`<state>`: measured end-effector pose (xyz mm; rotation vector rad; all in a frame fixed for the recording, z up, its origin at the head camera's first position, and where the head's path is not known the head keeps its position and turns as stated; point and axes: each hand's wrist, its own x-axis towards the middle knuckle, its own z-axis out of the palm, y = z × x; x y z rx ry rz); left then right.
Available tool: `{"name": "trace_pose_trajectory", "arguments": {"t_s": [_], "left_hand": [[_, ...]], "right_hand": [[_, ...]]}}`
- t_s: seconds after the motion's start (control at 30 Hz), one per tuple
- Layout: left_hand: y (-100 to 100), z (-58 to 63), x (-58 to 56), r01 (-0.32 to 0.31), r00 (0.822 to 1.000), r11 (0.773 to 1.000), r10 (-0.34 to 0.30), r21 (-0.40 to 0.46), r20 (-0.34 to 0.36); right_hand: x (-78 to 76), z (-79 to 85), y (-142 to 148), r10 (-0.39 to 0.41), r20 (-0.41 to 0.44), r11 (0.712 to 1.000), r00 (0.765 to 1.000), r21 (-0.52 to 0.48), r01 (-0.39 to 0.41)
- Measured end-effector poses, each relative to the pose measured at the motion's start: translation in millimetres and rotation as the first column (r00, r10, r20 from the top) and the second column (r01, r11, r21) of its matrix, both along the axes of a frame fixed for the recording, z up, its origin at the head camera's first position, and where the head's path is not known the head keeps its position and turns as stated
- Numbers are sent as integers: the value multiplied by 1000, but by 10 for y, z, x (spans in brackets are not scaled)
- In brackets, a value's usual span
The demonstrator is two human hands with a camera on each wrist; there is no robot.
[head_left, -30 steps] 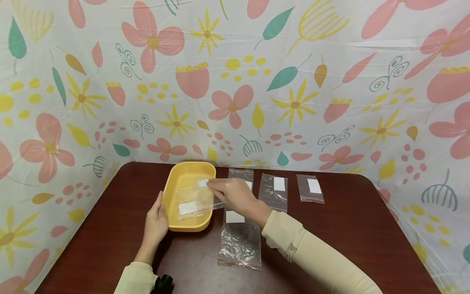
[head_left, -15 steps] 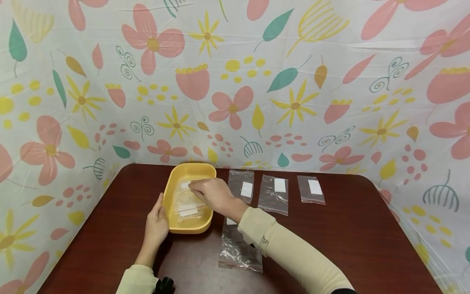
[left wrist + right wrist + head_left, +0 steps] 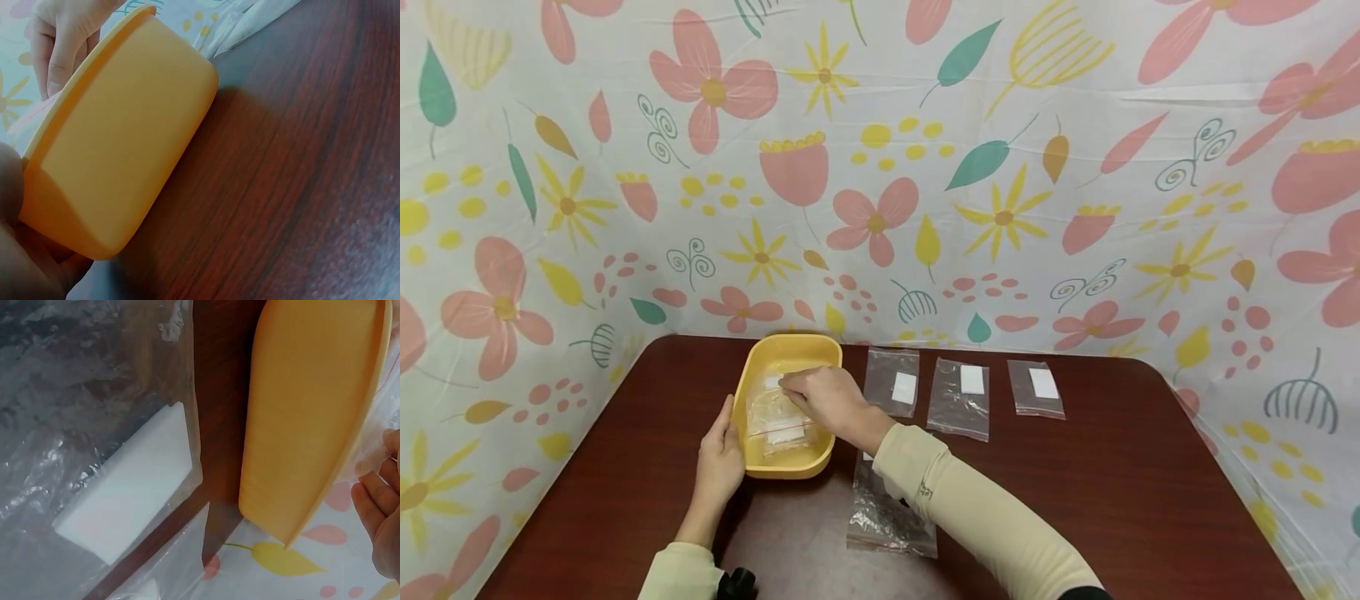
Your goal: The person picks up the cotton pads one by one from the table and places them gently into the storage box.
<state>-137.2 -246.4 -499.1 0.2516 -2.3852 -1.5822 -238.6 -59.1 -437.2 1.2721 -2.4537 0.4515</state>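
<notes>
The yellow plastic tray stands on the left part of the table. My left hand holds its left side, the thumb by the rim; in the left wrist view fingers curl beneath the tray's end. My right hand reaches over the tray and pinches a clear zip bag by its upper part, near a white label. That bag lies over another bag with a white label in the tray. The right wrist view shows the right fingertips at the clear plastic beyond the tray wall.
Three flat zip bags with white labels lie along the back: one beside the tray, a middle one, and a small one. A larger bag lies in front, partly under the right forearm. A flowered curtain backs the table.
My right hand has moved left into the tray, lowering the clear bag from above the right rim onto the bag inside. My left hand keeps its hold on the tray.
</notes>
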Motion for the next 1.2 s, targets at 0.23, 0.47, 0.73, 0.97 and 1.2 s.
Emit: {"name": "trace_pose_trajectory", "arguments": {"t_s": [0.23, 0.47, 0.73, 0.97, 1.2], "left_hand": [[-3, 5, -6, -3, 1000, 1000, 3, 15, -4], [-2, -5, 1, -6, 1000, 1000, 6, 10, -16], [13, 8, -7, -10, 1000, 1000, 11, 21, -21], [13, 5, -10, -21, 999, 1000, 21, 0, -31], [22, 2, -9, -39, 998, 999, 39, -6, -52]], "right_hand": [[26, -53, -62, -41, 18, 997, 999, 59, 40], [33, -170, -149, -55, 41, 992, 998, 115, 50], [27, -263, -213, -87, 87, 977, 992, 203, 68], [48, -291, -265, -106, 101, 952, 989, 298, 72], [76, -277, -278, -114, 122, 937, 986, 342, 66]]}}
